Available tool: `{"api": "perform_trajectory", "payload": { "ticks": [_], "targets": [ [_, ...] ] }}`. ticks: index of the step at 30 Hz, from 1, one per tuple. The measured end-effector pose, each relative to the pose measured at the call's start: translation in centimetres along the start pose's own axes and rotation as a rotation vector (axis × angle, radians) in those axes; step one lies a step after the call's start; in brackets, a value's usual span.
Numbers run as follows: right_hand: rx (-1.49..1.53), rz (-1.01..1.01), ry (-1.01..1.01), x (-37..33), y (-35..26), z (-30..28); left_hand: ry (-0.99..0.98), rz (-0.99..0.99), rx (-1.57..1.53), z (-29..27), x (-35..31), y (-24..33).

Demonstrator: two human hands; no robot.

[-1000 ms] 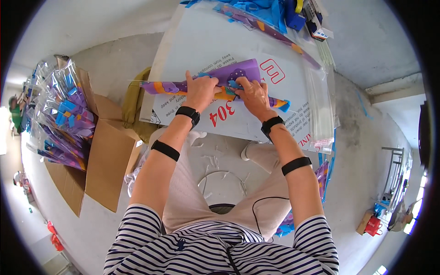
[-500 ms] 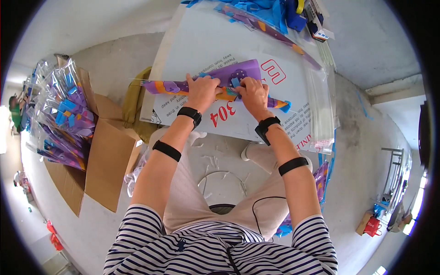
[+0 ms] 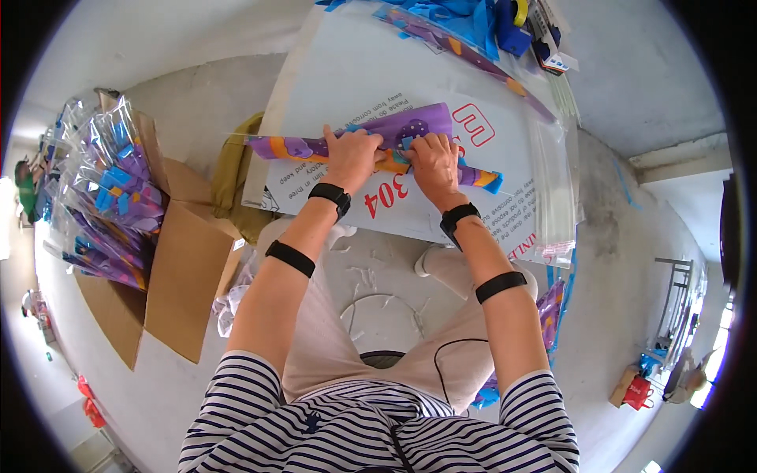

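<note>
A purple-and-orange patterned sheet, partly rolled into a long narrow bundle, lies across the pale printed board in front of me. My left hand grips the roll left of its middle, with its thumb and fingers pressed on it. My right hand holds the roll a little further right, beside a small blue piece on the sheet. A loose purple flap stands out beyond my hands. A thin rod pokes from the roll's left end, and its right end has a blue tip. My fingers hide the middle of the roll.
An open cardboard box at the left holds several purple bundles in clear sleeves. Along the board's far and right edges lie blue strips, a sleeved purple bundle, a blue tape dispenser and clear sleeves.
Both hands keep their grip on the roll. The right hand's fingers have curled in slightly, and the roll has shifted a little to the right in the picture.
</note>
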State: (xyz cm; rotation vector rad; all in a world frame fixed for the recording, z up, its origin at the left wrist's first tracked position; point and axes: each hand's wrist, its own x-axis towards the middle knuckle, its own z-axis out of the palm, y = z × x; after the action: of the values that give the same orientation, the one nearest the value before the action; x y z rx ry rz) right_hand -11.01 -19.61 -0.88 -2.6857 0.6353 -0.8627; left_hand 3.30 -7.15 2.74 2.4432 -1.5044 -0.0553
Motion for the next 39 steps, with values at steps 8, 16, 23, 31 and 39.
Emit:
{"api": "perform_trajectory", "payload": {
  "ticks": [8, 16, 23, 31, 39],
  "targets": [
    [0.012, 0.059, -0.127, 0.0, -0.3, -0.6, -0.061, -0.037, -0.002, 0.0, 0.1, 0.0],
    [0.056, -0.032, -0.066, 0.2, 0.6, 0.4, 0.115, 0.017, 0.050, 0.5, -0.4, -0.3],
    [0.089, -0.022, -0.097, 0.0, 1.1, 0.5, 0.010, 0.085, 0.051, -1.5, -0.2, -1.6],
    [0.105, 0.007, -0.143, -0.2, 1.4, 0.2, -0.031, 0.128, 0.065, -2.8, -0.3, -3.4],
    [0.172, 0.039, -0.153, 0.0, 1.2, 0.1, -0.342, -0.145, -0.313, -2.0, 1.0, -6.6]
  ]
}}
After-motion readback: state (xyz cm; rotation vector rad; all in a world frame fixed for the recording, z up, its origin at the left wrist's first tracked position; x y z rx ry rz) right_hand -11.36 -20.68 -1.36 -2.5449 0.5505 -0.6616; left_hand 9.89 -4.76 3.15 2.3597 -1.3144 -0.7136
